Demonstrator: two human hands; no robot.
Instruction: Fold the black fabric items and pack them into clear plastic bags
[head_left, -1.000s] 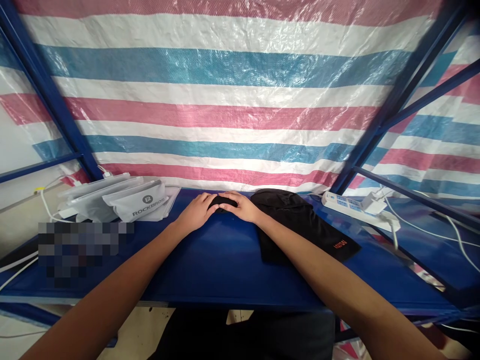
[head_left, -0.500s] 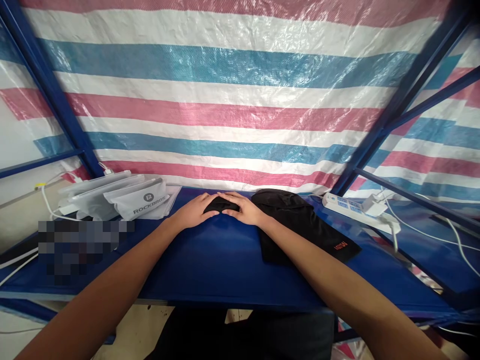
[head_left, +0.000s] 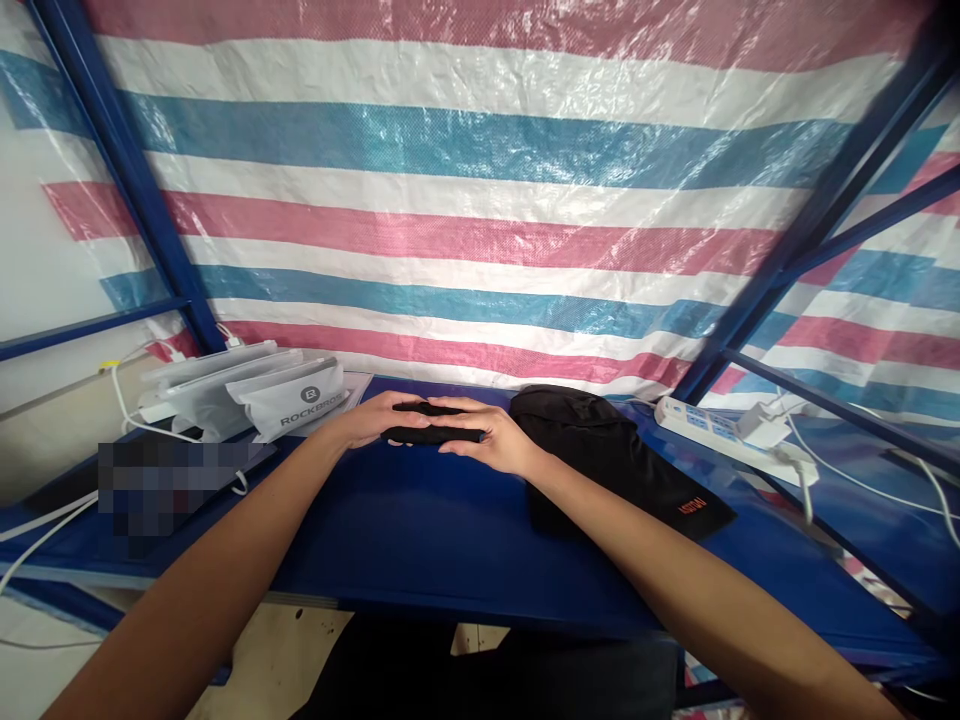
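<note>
Both hands are around a small black folded bundle point(head_left: 431, 435), soft-looking like cloth, near the back of the blue tabletop point(head_left: 420, 540). My left hand point(head_left: 362, 420) grips its left end. On the other side, my right hand point(head_left: 496, 438) has its fingers stretched across the top and its thumb in front, closed on the right end. Parts of the bundle are hidden under the fingers. Just right of it, partly behind my right forearm, lies a flat black cloth piece point(head_left: 592, 450) with small red lettering at its corner.
Several frosted pouches point(head_left: 300, 400), one printed ROCKBROS, stand at the back left. Below them is a blurred-out dark object point(head_left: 169, 480) with white cables. A white power strip point(head_left: 720, 435) with plugs lies right. Blue frame posts point(head_left: 135, 190) and a striped plastic sheet point(head_left: 465, 230) enclose the back.
The bundle has come slightly nearer, and more of its front side now shows between my hands. The whole view has shifted a little, with the surroundings now further right.
</note>
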